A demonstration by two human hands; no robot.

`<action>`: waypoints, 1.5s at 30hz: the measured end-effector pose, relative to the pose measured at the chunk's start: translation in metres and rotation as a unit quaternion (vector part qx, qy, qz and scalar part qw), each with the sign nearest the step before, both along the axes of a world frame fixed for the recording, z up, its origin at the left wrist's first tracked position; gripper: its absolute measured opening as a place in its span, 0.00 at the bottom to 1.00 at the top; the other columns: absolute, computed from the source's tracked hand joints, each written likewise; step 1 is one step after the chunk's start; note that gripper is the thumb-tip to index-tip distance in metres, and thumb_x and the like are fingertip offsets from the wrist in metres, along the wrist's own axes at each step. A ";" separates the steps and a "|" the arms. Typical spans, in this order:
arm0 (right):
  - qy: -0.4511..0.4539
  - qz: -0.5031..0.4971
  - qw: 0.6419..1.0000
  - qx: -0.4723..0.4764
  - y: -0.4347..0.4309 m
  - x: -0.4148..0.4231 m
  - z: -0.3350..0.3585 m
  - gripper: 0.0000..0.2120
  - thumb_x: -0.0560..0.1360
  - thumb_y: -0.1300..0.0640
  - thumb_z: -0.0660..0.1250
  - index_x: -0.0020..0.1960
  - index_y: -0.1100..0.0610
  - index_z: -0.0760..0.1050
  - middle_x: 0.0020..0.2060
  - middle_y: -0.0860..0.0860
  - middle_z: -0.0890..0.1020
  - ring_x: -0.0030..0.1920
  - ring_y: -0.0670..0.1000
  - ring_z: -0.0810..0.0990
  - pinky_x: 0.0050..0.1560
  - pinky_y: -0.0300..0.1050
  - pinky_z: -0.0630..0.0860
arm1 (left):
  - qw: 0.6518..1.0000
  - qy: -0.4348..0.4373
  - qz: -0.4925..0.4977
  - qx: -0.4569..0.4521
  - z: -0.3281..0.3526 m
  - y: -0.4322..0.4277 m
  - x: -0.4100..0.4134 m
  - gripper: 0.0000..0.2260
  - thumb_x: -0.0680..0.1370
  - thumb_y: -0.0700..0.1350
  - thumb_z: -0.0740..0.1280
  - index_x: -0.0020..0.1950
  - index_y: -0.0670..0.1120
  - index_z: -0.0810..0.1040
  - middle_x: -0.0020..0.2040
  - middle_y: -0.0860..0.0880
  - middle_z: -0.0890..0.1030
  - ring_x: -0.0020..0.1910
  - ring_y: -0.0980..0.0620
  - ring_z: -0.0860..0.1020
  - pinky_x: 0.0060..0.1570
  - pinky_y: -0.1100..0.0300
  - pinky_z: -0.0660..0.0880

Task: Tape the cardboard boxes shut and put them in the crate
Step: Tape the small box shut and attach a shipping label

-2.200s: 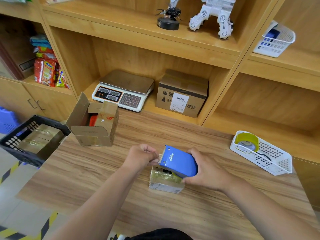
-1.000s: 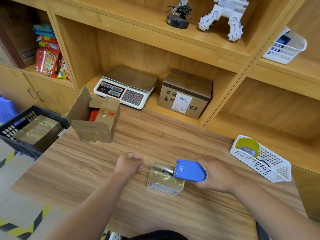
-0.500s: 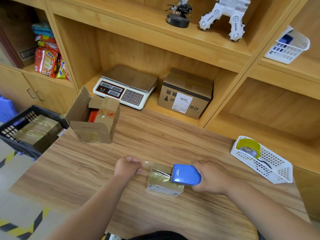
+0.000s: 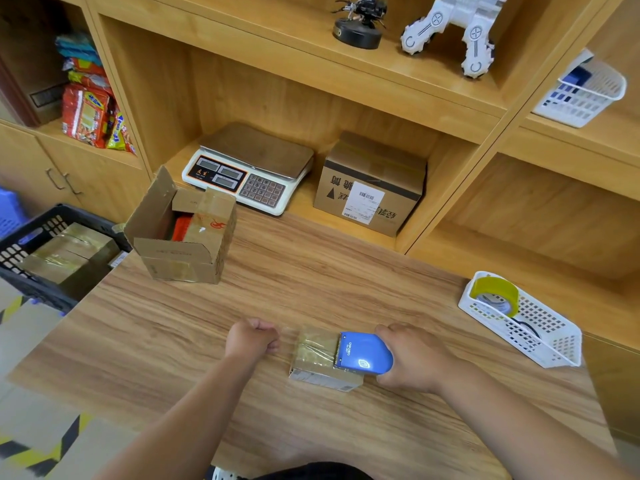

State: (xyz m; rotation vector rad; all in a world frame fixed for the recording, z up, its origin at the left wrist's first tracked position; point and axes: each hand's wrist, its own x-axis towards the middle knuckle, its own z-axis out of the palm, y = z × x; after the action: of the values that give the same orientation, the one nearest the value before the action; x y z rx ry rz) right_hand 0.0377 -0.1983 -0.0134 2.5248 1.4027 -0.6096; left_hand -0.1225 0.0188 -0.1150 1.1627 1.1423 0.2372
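Roughly, seems about halfway. Counting at least two taped boxes (image 4: 65, 252) lying in the black crate (image 4: 38, 289), beside the left end of the wooden table (image 4: 311, 278).

Working now on a small cardboard box (image 4: 317, 363), flat on the table between both hands. Gripping the blue tape dispenser (image 4: 363, 353) with the right hand (image 4: 415, 358), fingers curled round its back, toothed edge resting on the right part of the box top. Holding the left hand (image 4: 251, 339) clenched in a fist just left of the box, apparently pinching the free end of the clear tape (image 4: 289, 336) drawn from the dispenser across the lid.

Left to do, as a judgement only: cutting this strip, pressing the ends down, carrying the box to the crate. After that, closing and taping the open cardboard box (image 4: 187, 233) further back on the left, flaps up, something red inside, and putting it in the crate too.

Hard to make out: the tape itself, nearly invisible against the wood, so cannot say exactly where it ends. Cannot see the left fingertips, hidden under the fist. Cannot count all boxes in the crate, cut off by the picture edge. Cannot name the red contents. Cannot tell whether the labelled carton (image 4: 370, 183) on the shelf next to the weighing scale (image 4: 249, 168) belongs to the task.
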 end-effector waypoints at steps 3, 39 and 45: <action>-0.004 0.001 1.000 -0.001 0.001 0.000 -0.001 0.17 0.62 0.43 0.66 0.45 0.45 0.63 0.40 0.44 0.70 0.44 0.50 0.72 0.36 0.44 0.63 | 1.000 0.005 0.001 -0.005 -0.004 -0.002 0.002 0.03 0.73 0.29 0.67 0.41 0.35 0.76 0.33 0.40 0.79 0.29 0.47 0.76 0.37 0.56 0.78; -0.031 0.019 0.999 0.008 -0.001 -0.007 -0.006 0.18 0.63 0.45 0.66 0.47 0.49 0.64 0.42 0.47 0.72 0.49 0.53 0.73 0.37 0.44 0.62 | 0.957 0.145 -0.178 0.179 -0.016 -0.024 0.012 0.16 0.76 0.40 0.67 0.64 0.45 0.75 0.60 0.44 0.79 0.56 0.47 0.77 0.52 0.61 0.71; -0.031 0.019 0.999 0.019 -0.003 -0.007 -0.007 0.18 0.63 0.45 0.67 0.45 0.48 0.62 0.44 0.49 0.75 0.49 0.54 0.74 0.38 0.44 0.63 | 0.995 0.020 -0.095 0.018 0.002 -0.060 0.016 0.15 0.80 0.52 0.59 0.62 0.47 0.77 0.61 0.46 0.78 0.60 0.46 0.75 0.58 0.58 0.68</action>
State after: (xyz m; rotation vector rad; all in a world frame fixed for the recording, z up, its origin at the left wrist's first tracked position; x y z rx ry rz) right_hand 0.0307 -0.2014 -0.0209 2.5174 1.4504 -0.4973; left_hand -0.1069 -0.0410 -0.1128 1.3043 1.0570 0.0897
